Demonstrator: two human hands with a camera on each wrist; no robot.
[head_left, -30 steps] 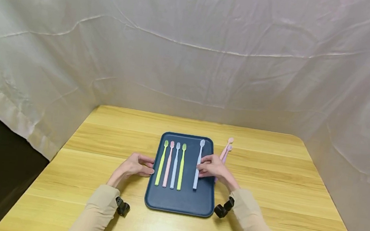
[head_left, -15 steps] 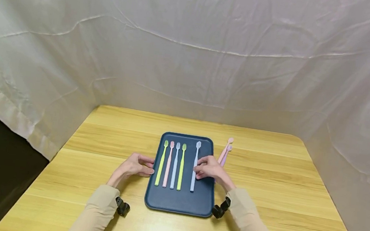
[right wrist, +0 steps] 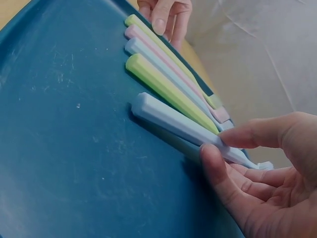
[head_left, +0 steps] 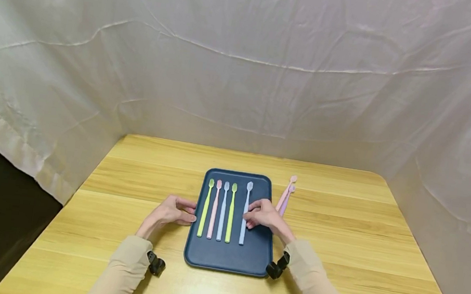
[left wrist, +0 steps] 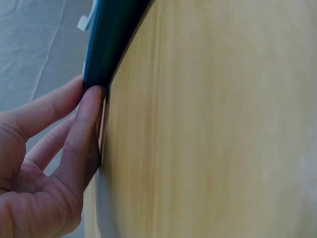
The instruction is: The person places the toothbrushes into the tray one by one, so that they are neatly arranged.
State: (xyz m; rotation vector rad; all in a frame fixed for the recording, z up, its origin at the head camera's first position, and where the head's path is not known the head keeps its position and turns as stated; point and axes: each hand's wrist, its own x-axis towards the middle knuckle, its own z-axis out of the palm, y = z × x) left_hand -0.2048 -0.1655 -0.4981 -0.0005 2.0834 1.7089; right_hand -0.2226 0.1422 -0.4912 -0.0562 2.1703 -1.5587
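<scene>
The right hand [head_left: 266, 216] has its grip closed in a pinch, thumb and forefinger on the handle of a light-blue toothbrush [head_left: 243, 228]. That brush is over the dark blue tray [head_left: 227, 258], head toward the far side; whether its handle end touches the tray cannot be determined. The left hand [head_left: 172, 210] holds the tray's left rim, its grip closed with thumb and fingers against the edge. Four toothbrushes lie in a near-parallel row inside the tray, left to right: a yellow-green one [head_left: 203, 216], a pink one [head_left: 212, 217], a pale blue one [head_left: 221, 218] and a lime one [head_left: 230, 219]. The pinched brush is right of this row, apart from it. Outside the tray's right edge, a rose toothbrush [head_left: 285, 192] and a purple toothbrush [head_left: 285, 205] rest close together on the wooden surface [head_left: 364, 239], partly hidden by the right hand.
</scene>
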